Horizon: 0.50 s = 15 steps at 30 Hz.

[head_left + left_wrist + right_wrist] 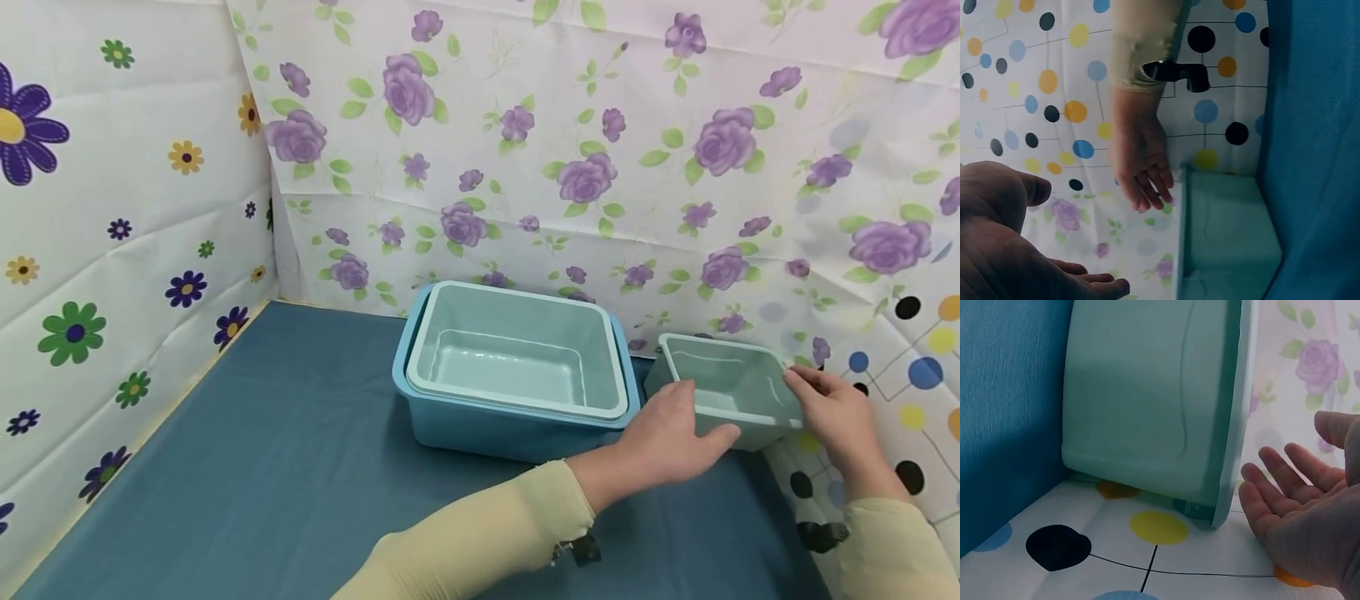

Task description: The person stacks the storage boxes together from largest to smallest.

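A small pale green plastic bin [738,417] stands at the right end of the table against the back wall. My left hand [671,437] is over its front left edge, thumb pointing right and fingers relaxed. At the bin's right rim is my right hand [832,412], its fingertips close over the corner. In the right wrist view, the right hand [1310,506] has loosely bent fingers beside the rim, with nothing in them. The left wrist view shows the left hand [1016,237] holding nothing, apart from the bin [1229,225].
Left of the small bin, a light green bin [517,400] sits nested inside a larger blue bin [480,433]. A blue cloth [285,483] covers the table. Flowered sheeting [525,167] hangs behind, and dotted sheeting [922,400] borders the right side.
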Each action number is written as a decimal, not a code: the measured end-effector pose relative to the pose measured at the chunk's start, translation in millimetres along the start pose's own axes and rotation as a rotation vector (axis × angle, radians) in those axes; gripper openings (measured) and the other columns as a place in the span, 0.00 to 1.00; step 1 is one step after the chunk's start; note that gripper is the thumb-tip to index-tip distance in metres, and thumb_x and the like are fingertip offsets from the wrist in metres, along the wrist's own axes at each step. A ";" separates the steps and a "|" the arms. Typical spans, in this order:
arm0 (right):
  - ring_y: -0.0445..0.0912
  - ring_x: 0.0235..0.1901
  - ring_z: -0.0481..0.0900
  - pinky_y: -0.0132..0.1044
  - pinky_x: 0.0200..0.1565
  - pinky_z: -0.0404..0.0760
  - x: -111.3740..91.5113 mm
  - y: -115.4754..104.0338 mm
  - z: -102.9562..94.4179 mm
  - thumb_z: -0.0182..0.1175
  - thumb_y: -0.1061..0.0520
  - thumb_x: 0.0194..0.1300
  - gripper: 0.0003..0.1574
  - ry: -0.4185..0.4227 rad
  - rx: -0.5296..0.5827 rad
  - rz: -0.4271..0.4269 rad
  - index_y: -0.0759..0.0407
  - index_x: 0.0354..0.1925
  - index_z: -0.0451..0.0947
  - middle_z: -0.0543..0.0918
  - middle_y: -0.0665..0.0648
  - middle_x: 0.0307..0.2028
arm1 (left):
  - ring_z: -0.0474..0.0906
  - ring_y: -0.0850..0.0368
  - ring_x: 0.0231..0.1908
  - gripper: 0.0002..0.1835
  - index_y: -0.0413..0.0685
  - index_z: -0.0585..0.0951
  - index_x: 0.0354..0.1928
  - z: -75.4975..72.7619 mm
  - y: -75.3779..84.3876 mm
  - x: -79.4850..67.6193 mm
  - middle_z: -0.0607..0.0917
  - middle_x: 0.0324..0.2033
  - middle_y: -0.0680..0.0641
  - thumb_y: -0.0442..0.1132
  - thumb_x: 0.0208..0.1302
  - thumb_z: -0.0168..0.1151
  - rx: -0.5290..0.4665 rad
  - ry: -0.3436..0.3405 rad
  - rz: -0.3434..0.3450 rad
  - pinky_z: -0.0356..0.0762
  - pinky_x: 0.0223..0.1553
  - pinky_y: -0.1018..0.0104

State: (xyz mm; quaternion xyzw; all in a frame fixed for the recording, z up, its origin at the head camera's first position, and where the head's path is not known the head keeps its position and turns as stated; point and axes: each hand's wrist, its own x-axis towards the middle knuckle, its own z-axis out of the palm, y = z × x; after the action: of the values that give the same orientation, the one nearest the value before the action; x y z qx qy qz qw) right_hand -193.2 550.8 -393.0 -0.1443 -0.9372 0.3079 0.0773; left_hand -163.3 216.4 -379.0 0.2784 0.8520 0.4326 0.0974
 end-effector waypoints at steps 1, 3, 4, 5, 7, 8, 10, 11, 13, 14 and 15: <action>0.76 0.70 0.68 0.33 0.38 0.70 0.4 1.1 0.1 0.47 0.30 0.88 0.52 0.000 -0.007 0.004 0.72 0.82 0.65 0.69 0.82 0.76 | 0.66 0.63 0.80 0.43 0.47 0.64 0.87 2.0 -0.7 0.8 0.68 0.83 0.54 0.66 0.84 0.57 0.005 0.006 -0.003 0.74 0.72 0.66; 0.77 0.71 0.68 0.35 0.39 0.71 1.2 2.6 0.3 0.46 0.30 0.88 0.52 -0.002 -0.015 0.003 0.72 0.82 0.65 0.69 0.82 0.75 | 0.64 0.62 0.81 0.44 0.46 0.63 0.88 5.3 -2.1 2.3 0.67 0.84 0.54 0.66 0.84 0.56 0.019 0.013 -0.011 0.72 0.73 0.66; 0.78 0.71 0.68 0.36 0.39 0.71 1.7 2.8 0.4 0.46 0.30 0.88 0.52 -0.002 -0.016 0.003 0.72 0.82 0.65 0.69 0.83 0.75 | 0.63 0.62 0.81 0.44 0.46 0.63 0.88 6.9 -2.8 3.2 0.66 0.84 0.54 0.66 0.84 0.56 0.022 0.015 -0.016 0.72 0.74 0.66; 0.78 0.71 0.68 0.37 0.40 0.71 2.6 3.4 0.4 0.46 0.30 0.88 0.52 -0.004 -0.021 0.007 0.72 0.82 0.65 0.68 0.83 0.75 | 0.63 0.62 0.82 0.44 0.46 0.63 0.88 8.5 -3.6 4.2 0.66 0.84 0.54 0.66 0.84 0.56 0.024 0.017 -0.021 0.71 0.74 0.66; 0.79 0.72 0.67 0.42 0.42 0.75 4.4 4.1 0.4 0.45 0.29 0.88 0.53 -0.007 -0.028 0.013 0.72 0.82 0.64 0.68 0.83 0.76 | 0.62 0.62 0.82 0.45 0.46 0.62 0.88 11.6 -4.8 6.3 0.65 0.85 0.53 0.67 0.84 0.56 0.026 0.019 -0.030 0.71 0.74 0.66; 0.79 0.72 0.67 0.47 0.44 0.77 5.4 4.4 0.2 0.45 0.29 0.88 0.53 -0.011 -0.028 0.018 0.73 0.82 0.63 0.67 0.84 0.76 | 0.61 0.62 0.82 0.45 0.46 0.62 0.88 13.2 -5.3 7.3 0.65 0.85 0.53 0.67 0.84 0.56 0.027 0.020 -0.036 0.71 0.74 0.66; 0.80 0.72 0.66 0.59 0.49 0.80 7.2 5.4 -0.4 0.44 0.29 0.88 0.55 -0.026 -0.026 0.031 0.74 0.83 0.61 0.65 0.85 0.76 | 0.61 0.61 0.83 0.46 0.46 0.61 0.88 16.8 -6.8 9.7 0.64 0.85 0.53 0.67 0.83 0.56 0.019 0.024 -0.048 0.71 0.75 0.65; 0.81 0.72 0.65 0.65 0.52 0.79 8.1 6.3 -0.8 0.43 0.29 0.88 0.55 -0.035 -0.027 0.036 0.74 0.83 0.60 0.64 0.85 0.77 | 0.61 0.61 0.83 0.46 0.45 0.61 0.88 18.7 -7.7 10.9 0.64 0.85 0.52 0.66 0.83 0.57 0.013 0.026 -0.052 0.70 0.75 0.65; 0.82 0.73 0.63 0.73 0.57 0.76 9.7 8.3 -1.9 0.42 0.28 0.88 0.56 -0.055 -0.023 0.041 0.75 0.84 0.58 0.62 0.86 0.77 | 0.61 0.60 0.82 0.46 0.44 0.60 0.88 22.5 -10.5 13.6 0.64 0.85 0.51 0.66 0.83 0.57 0.008 0.024 -0.058 0.70 0.75 0.65; 0.83 0.73 0.62 0.76 0.59 0.74 10.3 9.4 -2.5 0.42 0.28 0.88 0.57 -0.064 -0.018 0.042 0.76 0.84 0.57 0.61 0.87 0.77 | 0.61 0.60 0.82 0.46 0.44 0.60 0.88 24.6 -12.0 15.1 0.64 0.85 0.50 0.66 0.83 0.57 0.008 0.023 -0.063 0.71 0.75 0.65; 0.84 0.73 0.61 0.77 0.60 0.73 11.0 10.5 -3.1 0.42 0.28 0.88 0.57 -0.072 -0.018 0.041 0.76 0.84 0.56 0.60 0.87 0.77 | 0.61 0.59 0.82 0.47 0.43 0.60 0.88 26.7 -13.8 16.5 0.64 0.85 0.50 0.65 0.83 0.58 0.007 0.021 -0.066 0.70 0.75 0.65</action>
State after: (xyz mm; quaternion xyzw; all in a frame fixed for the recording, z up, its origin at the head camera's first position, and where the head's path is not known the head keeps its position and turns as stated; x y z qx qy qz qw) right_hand -200.5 564.1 -396.2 -0.1532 -0.9390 0.3058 0.0360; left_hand -171.4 237.4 -404.9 0.2458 0.8633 0.4289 0.1018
